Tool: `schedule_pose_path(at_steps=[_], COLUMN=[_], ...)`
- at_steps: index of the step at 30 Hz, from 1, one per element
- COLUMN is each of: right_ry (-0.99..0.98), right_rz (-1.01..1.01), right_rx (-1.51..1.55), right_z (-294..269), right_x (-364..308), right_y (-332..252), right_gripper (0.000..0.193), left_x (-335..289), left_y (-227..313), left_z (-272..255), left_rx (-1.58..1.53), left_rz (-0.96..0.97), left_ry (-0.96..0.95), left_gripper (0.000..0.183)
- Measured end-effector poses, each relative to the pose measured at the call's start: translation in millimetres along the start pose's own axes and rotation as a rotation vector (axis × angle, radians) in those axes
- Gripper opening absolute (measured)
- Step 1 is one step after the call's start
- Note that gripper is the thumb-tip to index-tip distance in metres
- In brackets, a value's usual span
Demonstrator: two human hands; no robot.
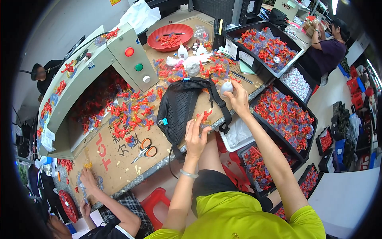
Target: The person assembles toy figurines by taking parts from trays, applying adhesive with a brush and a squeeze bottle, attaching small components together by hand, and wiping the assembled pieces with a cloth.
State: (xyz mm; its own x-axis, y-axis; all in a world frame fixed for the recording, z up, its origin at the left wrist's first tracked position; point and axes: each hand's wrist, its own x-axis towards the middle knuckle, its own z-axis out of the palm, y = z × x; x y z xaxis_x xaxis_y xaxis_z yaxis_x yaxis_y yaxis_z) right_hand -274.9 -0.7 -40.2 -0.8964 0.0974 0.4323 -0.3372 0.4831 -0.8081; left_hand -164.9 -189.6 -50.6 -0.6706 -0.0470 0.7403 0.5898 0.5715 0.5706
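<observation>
My left hand [195, 139] is closed in a pinch round a small red plastic figure [205, 115], just above the table's front edge. To its right, my right hand [240, 100] grips a small white squeeze bottle [226, 88] between thumb and fingers. Between the hands and the machine lies a black mesh bag [177, 104] with straps, a light-blue clip on its side. Two more white squeeze bottles [182, 52] stand farther back, beside a whitish roll [192, 68]. Red and clear-purple figures [135, 113] are heaped left of the bag.
A grey-green machine [131, 59] with buttons stands at the left. Orange-handled scissors [145, 151] lie on the cardboard-covered table. A red dish [169, 30] sits at the back. Black crates of figures [282, 119] line the right. A co-worker's hand [88, 178] works at the lower left.
</observation>
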Motion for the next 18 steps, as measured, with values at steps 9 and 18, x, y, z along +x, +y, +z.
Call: schedule_pose_path(at_steps=[9, 18], right_ry=[0.13, -0.063], right_rz=[-0.177, -0.177], right_rx=[-0.412, -0.259], right_z=[40.9, 65.5], right_x=[-47.2, -41.1], right_y=[-65.1, -64.4], right_gripper=[0.025, 0.025], left_x=[-3.1, -19.5], left_y=[-0.2, -11.8], left_z=[1.1, 1.7], left_rx=[0.0, -0.196], left_rz=[-0.062, -0.156], left_ry=[0.077, 0.205], left_gripper=[0.045, 0.047])
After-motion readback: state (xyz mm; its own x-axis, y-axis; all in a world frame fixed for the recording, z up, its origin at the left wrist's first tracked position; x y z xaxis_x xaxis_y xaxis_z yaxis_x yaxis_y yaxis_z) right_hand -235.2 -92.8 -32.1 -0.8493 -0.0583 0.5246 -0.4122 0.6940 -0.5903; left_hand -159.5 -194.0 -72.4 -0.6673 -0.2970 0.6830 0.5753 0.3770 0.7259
